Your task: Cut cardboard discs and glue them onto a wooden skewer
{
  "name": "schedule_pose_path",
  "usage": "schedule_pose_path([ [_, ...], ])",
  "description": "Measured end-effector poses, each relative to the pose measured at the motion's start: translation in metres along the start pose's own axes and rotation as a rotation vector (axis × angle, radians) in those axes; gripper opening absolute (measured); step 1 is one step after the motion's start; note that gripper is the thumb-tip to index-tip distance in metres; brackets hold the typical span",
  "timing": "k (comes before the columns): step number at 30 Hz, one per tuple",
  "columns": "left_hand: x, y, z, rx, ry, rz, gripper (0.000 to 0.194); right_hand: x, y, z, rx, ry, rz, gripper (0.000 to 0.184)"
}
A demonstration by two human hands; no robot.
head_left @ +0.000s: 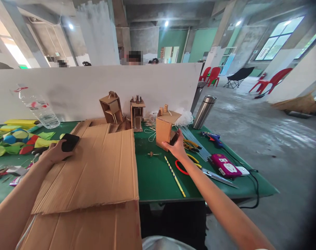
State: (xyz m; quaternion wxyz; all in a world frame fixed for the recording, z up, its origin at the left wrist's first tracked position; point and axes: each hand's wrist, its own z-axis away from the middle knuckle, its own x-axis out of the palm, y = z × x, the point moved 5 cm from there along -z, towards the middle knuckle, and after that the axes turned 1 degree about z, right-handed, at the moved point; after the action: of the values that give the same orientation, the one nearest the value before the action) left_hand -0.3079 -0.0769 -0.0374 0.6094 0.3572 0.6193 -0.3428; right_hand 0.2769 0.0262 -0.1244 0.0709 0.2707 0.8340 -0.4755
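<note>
My right hand point(176, 147) grips the near lower corner of a small cardboard box model point(165, 129) that stands on the green table point(155, 173). My left hand point(55, 152) is closed around a flat black object point(69, 142) at the left edge of a large sheet of corrugated cardboard point(95, 166). Two more small cardboard models point(111, 107) point(137, 113) stand farther back by the white partition.
Yellow-handled pliers point(190, 146), red-handled scissors point(197, 168), a blue glue gun point(211, 138), a magenta power strip point(224, 166) and a steel flask point(204, 111) lie right of the box. A plastic bottle point(39, 109) and coloured paper point(17, 140) lie left. People sit behind the partition point(95, 90).
</note>
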Motion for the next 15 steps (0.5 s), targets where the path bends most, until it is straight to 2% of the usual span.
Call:
schedule_pose_path([
  [4, -0.002, 0.003, 0.002, -0.012, -0.007, 0.014, 0.093, -0.018, -0.034, 0.009, -0.004, 0.025, 0.022, 0.107],
  [7, -0.002, 0.003, 0.001, -0.002, -0.014, 0.022, 0.093, -0.024, -0.069, 0.027, 0.018, -0.034, 0.024, 0.081],
  [10, -0.003, 0.004, 0.002, -0.003, 0.003, 0.028, 0.097, -0.004, -0.102, 0.053, 0.073, -0.307, -0.003, 0.039],
  [11, -0.004, 0.004, 0.004, -0.007, 0.015, 0.030, 0.099, 0.007, -0.110, 0.061, 0.111, -0.411, -0.015, 0.033],
  [15, -0.011, 0.009, 0.014, -0.005, 0.061, 0.047, 0.104, 0.054, -0.131, 0.080, 0.321, -0.721, -0.090, 0.041],
])
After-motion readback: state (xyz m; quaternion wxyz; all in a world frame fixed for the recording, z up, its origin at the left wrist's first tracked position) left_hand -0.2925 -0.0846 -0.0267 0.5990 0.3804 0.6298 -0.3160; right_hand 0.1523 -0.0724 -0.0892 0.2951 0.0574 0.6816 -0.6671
